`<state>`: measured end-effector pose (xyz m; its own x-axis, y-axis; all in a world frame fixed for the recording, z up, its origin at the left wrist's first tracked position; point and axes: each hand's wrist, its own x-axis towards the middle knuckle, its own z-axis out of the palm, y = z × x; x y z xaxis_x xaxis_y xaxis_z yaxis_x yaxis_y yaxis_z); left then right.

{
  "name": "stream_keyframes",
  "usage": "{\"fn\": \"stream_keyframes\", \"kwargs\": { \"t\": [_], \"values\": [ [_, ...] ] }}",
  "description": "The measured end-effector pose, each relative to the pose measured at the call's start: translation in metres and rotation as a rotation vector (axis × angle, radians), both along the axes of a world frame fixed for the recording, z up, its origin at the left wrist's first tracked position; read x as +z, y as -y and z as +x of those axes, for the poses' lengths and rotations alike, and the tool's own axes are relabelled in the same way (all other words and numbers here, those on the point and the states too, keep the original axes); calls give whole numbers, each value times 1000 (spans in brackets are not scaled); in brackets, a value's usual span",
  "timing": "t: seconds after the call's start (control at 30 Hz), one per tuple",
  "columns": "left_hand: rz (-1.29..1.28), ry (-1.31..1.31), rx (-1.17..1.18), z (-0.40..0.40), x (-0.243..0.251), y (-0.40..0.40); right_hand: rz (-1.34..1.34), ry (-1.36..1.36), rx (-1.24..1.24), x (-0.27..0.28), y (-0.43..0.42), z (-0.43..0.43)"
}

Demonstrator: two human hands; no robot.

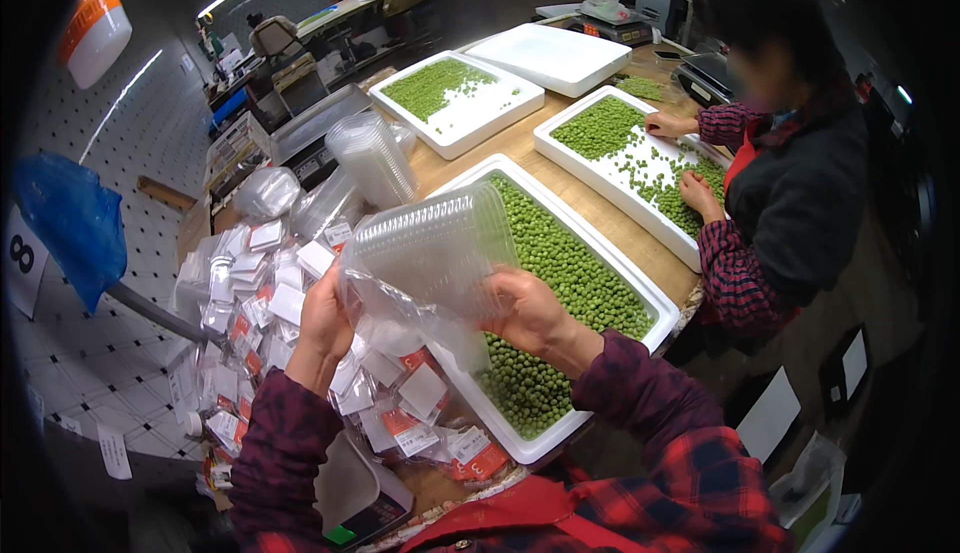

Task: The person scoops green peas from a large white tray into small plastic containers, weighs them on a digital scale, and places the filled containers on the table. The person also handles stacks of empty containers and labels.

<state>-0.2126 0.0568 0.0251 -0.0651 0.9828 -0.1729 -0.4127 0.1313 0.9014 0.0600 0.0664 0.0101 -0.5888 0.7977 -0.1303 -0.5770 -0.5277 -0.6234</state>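
Between my two hands lies a nested stack of clear plastic containers [427, 245], partly in a thin clear plastic bag [442, 328]. My left hand [328, 320] grips the bagged left end of the stack. My right hand [529, 309] holds the stack's right end, its fingers partly behind the plastic. Just beyond and below my right hand, a white foam tray [660, 313] holds many green peas [570, 268]. Left of that tray is a heap of small clear packs with white and red labels [420, 392]. Another stack of clear containers [371, 159] stands beyond the held one.
A co-worker's hands [697, 189] are over another foam tray of peas [622, 185] at right. Farther back are a third pea tray [487, 133] and an upturned or lidded foam box [551, 54]. A scale [360, 482] sits near my left forearm; a blue bag [71, 223] hangs at left.
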Motion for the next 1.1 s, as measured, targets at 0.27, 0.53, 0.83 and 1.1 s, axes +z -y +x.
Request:
{"fn": "stream_keyframes", "kwargs": {
  "t": [0.27, 0.53, 0.83, 1.1],
  "values": [
    [132, -111, 177, -8, -3, 15, 131, 61, 19, 31, 8, -15],
    [43, 4, 196, 4, 36, 24, 710, 144, -174, 100, -27, -42],
    [-20, -392, -49, -8, 22, 41, 590, 292, -150, 109, -31, -47],
    [-177, -458, -138, -18, -24, 30, 375, 379, -74, 64, -73, -67]
  ]
}}
